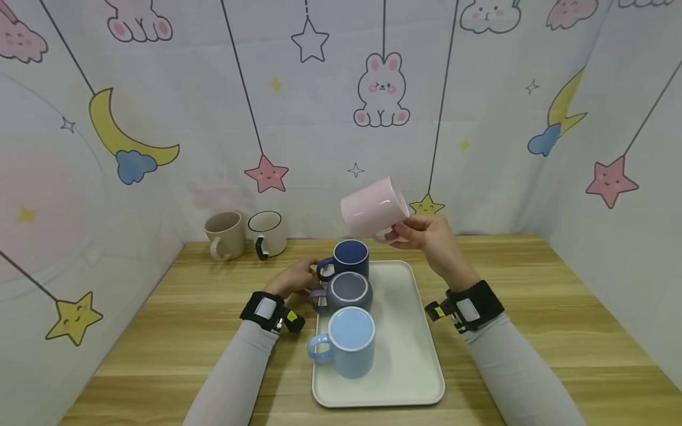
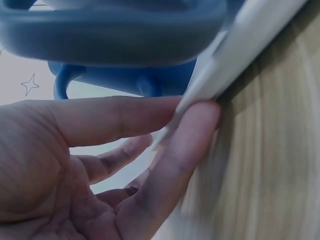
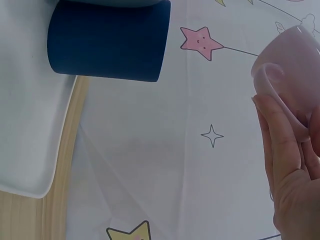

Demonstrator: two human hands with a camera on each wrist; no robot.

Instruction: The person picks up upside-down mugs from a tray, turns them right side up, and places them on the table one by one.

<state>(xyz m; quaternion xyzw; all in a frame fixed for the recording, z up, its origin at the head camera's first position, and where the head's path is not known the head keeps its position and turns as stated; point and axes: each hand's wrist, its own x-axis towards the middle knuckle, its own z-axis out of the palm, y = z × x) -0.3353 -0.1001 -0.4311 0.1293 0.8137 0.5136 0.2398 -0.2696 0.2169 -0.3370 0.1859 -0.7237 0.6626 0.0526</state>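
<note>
My right hand [image 1: 428, 239] holds a pink mug [image 1: 373, 207] by its handle, raised above the tray's far end. The mug is tilted, its mouth facing right. Thumb and forefinger of my left hand [image 2: 125, 150] pinch the rim of a white tray [image 1: 407, 355], at its left edge. On the tray stand a navy mug [image 1: 359, 266], a grey-blue mug [image 1: 348, 302] and a light blue mug [image 1: 354, 355] in a row, handles to the left. The left hand lies beside the navy and grey-blue mugs' handles.
Behind and left of the tray, a beige mug [image 1: 231, 236] and a white mug with a black handle [image 1: 274, 234] stand on the wooden table [image 1: 533, 331]. A printed cloth [image 1: 319, 124] hangs close behind the table.
</note>
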